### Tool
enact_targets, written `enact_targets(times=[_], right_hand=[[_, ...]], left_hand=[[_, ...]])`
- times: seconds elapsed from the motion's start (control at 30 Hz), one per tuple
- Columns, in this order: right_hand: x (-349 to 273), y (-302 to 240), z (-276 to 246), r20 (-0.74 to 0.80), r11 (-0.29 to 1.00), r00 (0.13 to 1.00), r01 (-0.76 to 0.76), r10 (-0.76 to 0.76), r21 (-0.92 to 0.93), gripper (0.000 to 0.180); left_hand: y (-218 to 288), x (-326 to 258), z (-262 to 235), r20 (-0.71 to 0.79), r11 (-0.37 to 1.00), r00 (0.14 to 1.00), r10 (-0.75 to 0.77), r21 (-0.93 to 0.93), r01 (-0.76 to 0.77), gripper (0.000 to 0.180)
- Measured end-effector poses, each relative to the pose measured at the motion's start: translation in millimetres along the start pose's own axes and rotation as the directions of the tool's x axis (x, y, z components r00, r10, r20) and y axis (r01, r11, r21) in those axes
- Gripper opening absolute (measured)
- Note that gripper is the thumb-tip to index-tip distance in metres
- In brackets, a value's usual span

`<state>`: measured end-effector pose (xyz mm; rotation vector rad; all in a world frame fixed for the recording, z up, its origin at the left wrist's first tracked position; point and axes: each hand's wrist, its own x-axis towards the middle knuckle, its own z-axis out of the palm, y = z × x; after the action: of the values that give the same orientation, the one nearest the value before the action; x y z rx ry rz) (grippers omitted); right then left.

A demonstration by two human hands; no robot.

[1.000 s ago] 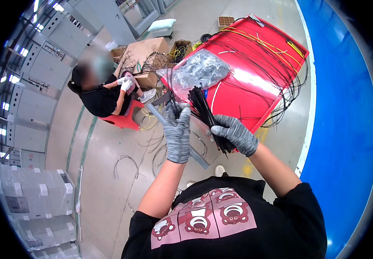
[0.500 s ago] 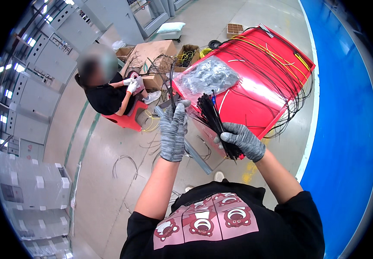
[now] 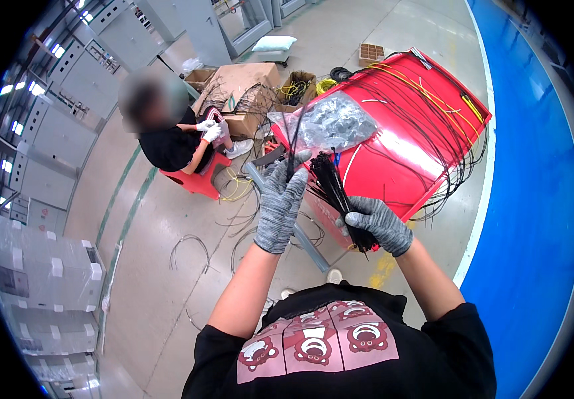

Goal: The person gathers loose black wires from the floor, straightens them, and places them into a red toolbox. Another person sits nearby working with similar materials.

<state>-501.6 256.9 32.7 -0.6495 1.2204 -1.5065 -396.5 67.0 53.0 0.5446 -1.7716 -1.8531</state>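
My right hand (image 3: 381, 223), in a grey knitted glove, is closed round the lower part of a thick bundle of black cable ties (image 3: 335, 189). The bundle leans up and to the left, its heads fanned out at the top. Just left of it, my left hand (image 3: 280, 206), gloved alike, is raised with its fingers pinched round a few thin black strips (image 3: 292, 143) that look like cable ties. These stand upward from the fingertips. The two hands are apart, both in front of the near left corner of a red tray-like panel (image 3: 400, 156).
Black and yellow wires (image 3: 427, 100) and a clear plastic bag (image 3: 333, 123) lie on the red panel. At left, a seated person (image 3: 174, 143) in white gloves works beside cardboard boxes (image 3: 240, 83). A grey metal bar (image 3: 310, 249) and loose wires (image 3: 190, 249) are on the floor.
My left hand has shifted slightly right, closer to the bundle, and the strips in it now tilt right. My right hand keeps its hold. The view has shifted a little.
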Motion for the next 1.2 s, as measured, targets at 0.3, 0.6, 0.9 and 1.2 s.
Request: enact_targets(times=[0.3,0.6,0.9,1.2], right_hand=[[-5.4,-0.1,4.4,0.001,0.985,0.998,-0.054,0.055,0.166,0.035],[-8.2,7.7,1.7,0.011,0.966,0.998,-0.056,0.055,0.252,0.04],[-9.0,8.0,0.1,0.044,0.962,0.998,-0.047,0.037,0.269,0.044],[-11.0,4.7,2.6,0.027,0.963,0.998,-0.067,0.062,0.26,0.04]], left_hand=[[-9.9,3.6,-3.7,0.017,1.0,1.0,0.006,-0.011,-0.006,0.026],[-2.6,-2.9,-2.2,0.066,0.997,0.998,0.002,0.076,-0.007,0.025],[-9.9,-3.0,-7.8,0.04,0.998,0.999,0.006,-0.057,-0.004,0.022],[1.7,-7.1,0.9,0.055,0.992,0.998,0.031,0.117,-0.037,0.019]])
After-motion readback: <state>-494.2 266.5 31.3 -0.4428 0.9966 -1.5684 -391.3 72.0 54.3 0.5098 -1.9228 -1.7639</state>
